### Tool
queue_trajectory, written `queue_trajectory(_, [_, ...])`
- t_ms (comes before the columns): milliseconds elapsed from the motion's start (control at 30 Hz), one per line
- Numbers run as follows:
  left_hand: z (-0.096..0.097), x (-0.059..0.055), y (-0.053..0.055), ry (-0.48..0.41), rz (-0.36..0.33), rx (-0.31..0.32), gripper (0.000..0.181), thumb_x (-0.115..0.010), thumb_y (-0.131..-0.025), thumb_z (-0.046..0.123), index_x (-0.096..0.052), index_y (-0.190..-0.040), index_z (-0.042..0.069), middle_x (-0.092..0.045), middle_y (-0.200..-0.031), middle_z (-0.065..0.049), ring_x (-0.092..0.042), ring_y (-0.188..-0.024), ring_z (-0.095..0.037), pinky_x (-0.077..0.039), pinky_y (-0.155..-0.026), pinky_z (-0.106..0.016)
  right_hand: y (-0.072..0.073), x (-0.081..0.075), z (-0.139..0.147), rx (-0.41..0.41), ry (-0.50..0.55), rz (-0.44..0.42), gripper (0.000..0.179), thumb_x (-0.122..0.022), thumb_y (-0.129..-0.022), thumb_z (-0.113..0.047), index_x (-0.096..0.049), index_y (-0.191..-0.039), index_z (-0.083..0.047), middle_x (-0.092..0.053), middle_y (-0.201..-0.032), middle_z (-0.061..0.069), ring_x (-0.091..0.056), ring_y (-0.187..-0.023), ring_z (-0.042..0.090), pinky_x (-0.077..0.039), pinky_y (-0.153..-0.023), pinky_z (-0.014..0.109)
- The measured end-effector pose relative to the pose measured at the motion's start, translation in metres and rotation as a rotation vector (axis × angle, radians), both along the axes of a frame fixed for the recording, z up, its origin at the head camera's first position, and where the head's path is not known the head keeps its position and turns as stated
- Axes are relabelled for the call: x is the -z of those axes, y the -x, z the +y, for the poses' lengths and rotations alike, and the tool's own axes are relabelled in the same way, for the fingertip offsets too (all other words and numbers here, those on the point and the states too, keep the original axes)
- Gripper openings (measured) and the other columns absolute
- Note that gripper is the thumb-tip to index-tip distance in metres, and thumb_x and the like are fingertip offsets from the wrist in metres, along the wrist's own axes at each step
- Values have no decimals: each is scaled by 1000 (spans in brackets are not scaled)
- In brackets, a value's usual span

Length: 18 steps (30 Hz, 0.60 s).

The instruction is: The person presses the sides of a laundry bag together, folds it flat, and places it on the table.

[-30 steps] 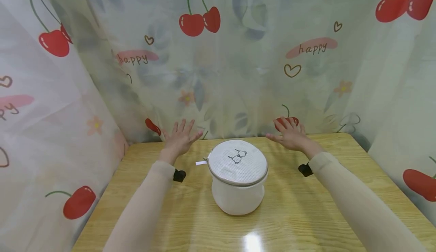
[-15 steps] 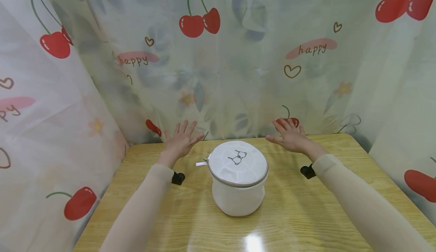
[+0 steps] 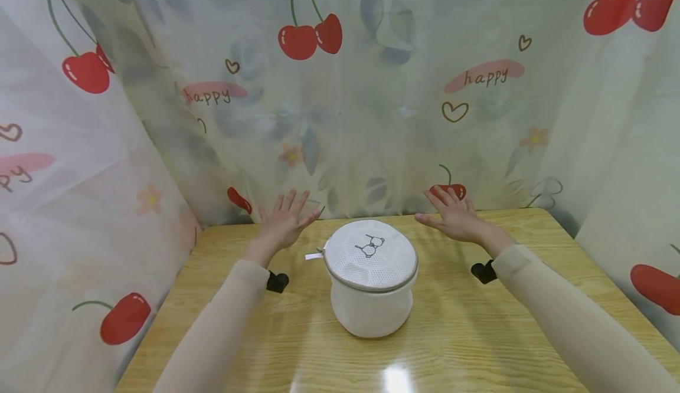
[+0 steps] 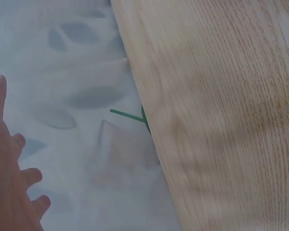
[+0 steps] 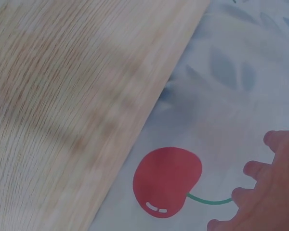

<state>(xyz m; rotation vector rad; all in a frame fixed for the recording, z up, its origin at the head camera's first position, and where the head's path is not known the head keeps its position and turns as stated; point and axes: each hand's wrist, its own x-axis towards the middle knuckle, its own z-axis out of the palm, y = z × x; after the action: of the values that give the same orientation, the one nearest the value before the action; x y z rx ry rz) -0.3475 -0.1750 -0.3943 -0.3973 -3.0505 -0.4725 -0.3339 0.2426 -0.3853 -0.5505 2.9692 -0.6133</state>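
Note:
A round white mesh laundry bag [image 3: 372,307] stands upright on the table, its lid rimmed by a grey zipper and printed with a small bear drawing. From the lid's left side a white tag [image 3: 314,256] sticks out. To the left of the bag, my left hand [image 3: 278,228] is held with fingers spread, touching nothing that I can see. On the other side my right hand [image 3: 455,219] is held the same way, apart from the bag. Both wrist views show only part of each hand, the left hand [image 4: 7,173] and the right hand [image 5: 267,192], near the table's edge.
The wooden table [image 3: 446,346] has a light grain and a bright reflection near its front. A curtain [image 3: 366,115] printed with cherries and "happy" hangs behind it and along both sides. A black device [image 3: 277,282] sits at my left wrist, another black device [image 3: 484,272] at my right.
Both hands have sunk very slightly in the head view, fingers still spread. The bag stays where it was.

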Motion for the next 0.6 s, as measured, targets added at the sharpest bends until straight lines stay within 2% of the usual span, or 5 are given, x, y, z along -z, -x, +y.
queue_trajectory(200, [4,-6,-8,-15,4,15,79,-33,-106,67,-13,-169,24,-5,-175,-14,0,-159,-41,9,-113,-80,5,12,4,-15,46,26,92,-47,-103,-66,-14,-168,-11,-5,-171,26,7,-154,54,12,-114,77])
queue_trajectory(367, [3,-5,-9,-5,5,26,81,-32,-105,70,-13,-169,25,-5,-175,-13,0,-159,-41,6,-113,-80,9,23,9,-42,68,65,90,-47,-103,-67,-17,-168,-12,-8,-172,25,5,-155,54,11,-113,78])
queue_trajectory(600, [6,-2,-7,7,14,24,81,-31,-104,73,-12,-169,29,-5,-175,-9,0,-160,-39,3,-114,-80,3,17,5,-86,103,77,88,-47,-104,-64,-17,-168,-14,-7,-171,26,3,-154,56,10,-113,78])
